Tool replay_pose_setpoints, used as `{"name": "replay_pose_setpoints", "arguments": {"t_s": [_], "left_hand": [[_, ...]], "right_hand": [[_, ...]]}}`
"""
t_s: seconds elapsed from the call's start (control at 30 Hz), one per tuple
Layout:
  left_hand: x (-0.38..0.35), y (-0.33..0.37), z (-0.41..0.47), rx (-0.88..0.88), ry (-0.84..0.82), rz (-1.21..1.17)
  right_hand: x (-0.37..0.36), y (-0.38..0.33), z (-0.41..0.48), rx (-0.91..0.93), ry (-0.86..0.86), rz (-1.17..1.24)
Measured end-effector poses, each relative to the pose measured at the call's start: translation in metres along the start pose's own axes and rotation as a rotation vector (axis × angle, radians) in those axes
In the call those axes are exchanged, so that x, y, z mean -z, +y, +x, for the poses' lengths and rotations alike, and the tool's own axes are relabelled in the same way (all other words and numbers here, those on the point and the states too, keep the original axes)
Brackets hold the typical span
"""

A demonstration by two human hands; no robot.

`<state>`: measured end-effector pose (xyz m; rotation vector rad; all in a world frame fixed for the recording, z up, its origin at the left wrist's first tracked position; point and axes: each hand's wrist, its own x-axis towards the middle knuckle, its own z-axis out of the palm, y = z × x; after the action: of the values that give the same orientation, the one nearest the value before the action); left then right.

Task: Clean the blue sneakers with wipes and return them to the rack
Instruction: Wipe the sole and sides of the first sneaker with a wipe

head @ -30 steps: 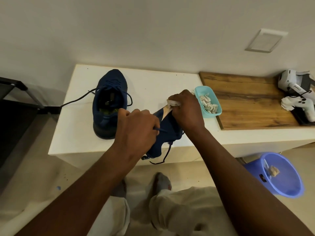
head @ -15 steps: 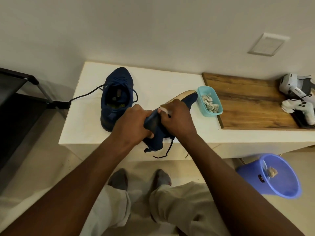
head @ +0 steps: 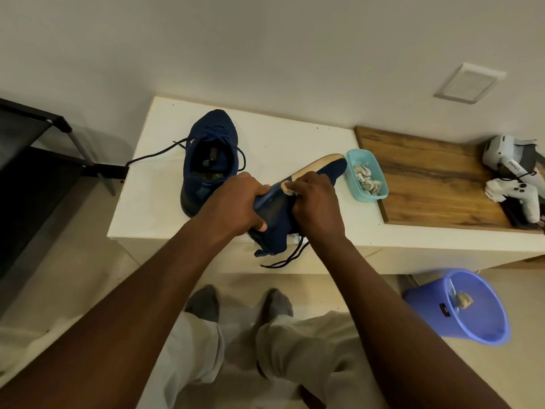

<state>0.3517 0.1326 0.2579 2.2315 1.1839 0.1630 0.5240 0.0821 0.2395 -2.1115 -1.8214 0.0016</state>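
The left hand (head: 236, 202) grips one sneaker (head: 283, 214) over the surface (head: 283, 143) edge, sole turned up. The right hand (head: 315, 199) pinches a wipe (head: 287, 187) against it. The other sneaker (head: 209, 154) stands just behind, upright.

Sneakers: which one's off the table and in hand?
The sneaker by the teal tub, tilted sole-up, held by the left hand and right hand. The other sneaker stands upright, untouched.

Two blue sneakers (head: 210, 154) (head: 283, 208), one wipe tub (head: 366, 175), one bucket (head: 463, 308).
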Motion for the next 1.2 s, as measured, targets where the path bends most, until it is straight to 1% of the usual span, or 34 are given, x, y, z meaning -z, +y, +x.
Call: {"name": "replay_pose_setpoints", "arguments": {"t_s": [0.1,0.2,0.27,0.33,0.4,0.47,0.53,0.63,0.7,0.73,0.8,0.87,0.9,1.0,1.1,1.13,1.2], "left_hand": [[0.002,0.0,-0.001,0.001,0.006,-0.022],[0.003,0.0,0.0,0.031,-0.018,-0.035],[0.003,0.001,0.001,0.037,-0.033,-0.032],[0.003,0.0,0.0,0.03,-0.012,-0.055],[0.004,0.0,-0.001,0.022,-0.004,-0.063],[0.004,-0.001,-0.001,0.017,-0.01,-0.069],[0.004,-0.001,0.0,0.013,-0.012,-0.092],[0.005,-0.002,0.002,0.017,-0.045,-0.073],[0.007,-0.001,0.001,0.022,-0.067,-0.055],[0.007,-0.001,0.0,0.023,-0.065,-0.068],[0.008,0.0,-0.002,0.025,-0.055,-0.087],[0.009,0.001,-0.002,0.031,-0.07,-0.061],[0.009,0.001,-0.002,0.032,-0.08,-0.051],[0.01,0.001,0.001,0.042,-0.101,-0.059],[0.011,0.002,-0.002,0.044,-0.095,-0.073],[0.01,0.002,-0.003,0.04,-0.079,-0.083],[0.009,0.002,-0.004,0.039,-0.05,-0.097]], "right_hand": [[0.0,-0.01,-0.003,-0.014,-0.007,0.012],[0.004,-0.032,-0.034,0.13,-0.062,0.091],[0.007,-0.035,-0.044,0.213,-0.109,0.062],[0.007,-0.025,-0.029,0.181,-0.075,0.001],[0.005,-0.013,-0.011,0.061,-0.039,-0.038],[0.003,-0.01,-0.004,-0.006,-0.024,-0.049],[0.0,-0.02,-0.016,0.039,-0.041,-0.031],[-0.005,-0.039,-0.047,0.229,-0.144,0.033],[-0.004,-0.034,-0.044,0.279,-0.147,0.013],[-0.002,-0.028,-0.036,0.257,-0.1,0.003],[0.001,-0.017,-0.022,0.15,-0.009,-0.006],[0.0,-0.016,-0.018,0.066,0.009,-0.015],[-0.001,-0.019,-0.021,0.074,-0.002,-0.025],[-0.001,-0.033,-0.039,0.222,-0.078,-0.001],[0.0,-0.026,-0.039,0.328,-0.107,-0.011],[0.0,-0.021,-0.035,0.308,-0.095,-0.023],[-0.002,-0.011,-0.021,0.195,-0.026,0.001]]}}
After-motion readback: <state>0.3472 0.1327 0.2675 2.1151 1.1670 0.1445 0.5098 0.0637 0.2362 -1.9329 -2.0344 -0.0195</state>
